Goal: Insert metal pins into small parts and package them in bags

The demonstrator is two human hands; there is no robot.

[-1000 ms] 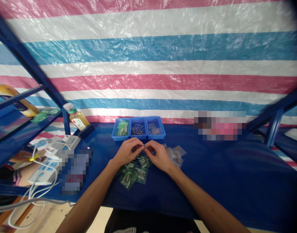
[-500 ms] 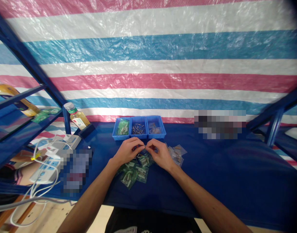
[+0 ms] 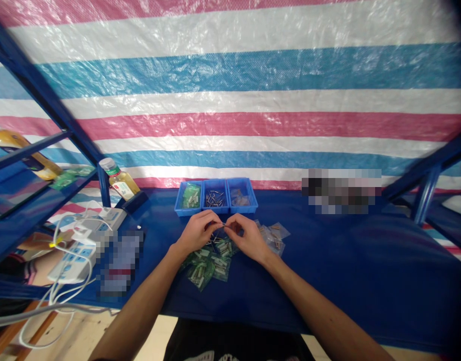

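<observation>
My left hand (image 3: 198, 231) and my right hand (image 3: 246, 234) meet fingertip to fingertip above the blue table. Both are closed in a pinch, and the tiny dark piece between them is too small to name. Below lie several green bags (image 3: 202, 268) with silvery pieces inside, and some loose metal pins (image 3: 214, 239). Clear bags (image 3: 274, 236) with brownish pins rest to the right of my right hand. Just beyond my hands stand three joined blue bins: the left bin (image 3: 177, 206) has a green bag, the middle bin (image 3: 215, 210) metal pins, the right bin (image 3: 255, 204) clear bags.
A bottle of yellow liquid (image 3: 122, 184) stands at the back left. Power strips (image 3: 74, 260) with white cables lie at the left edge, beside a blurred-out flat object (image 3: 121, 265). Blue frame posts (image 3: 428, 193) flank the table, and a striped sheet (image 3: 253, 75) hangs behind.
Both hands stay pinched together and have shifted only slightly, with small finger movements. The bags and bins stay where they were.
</observation>
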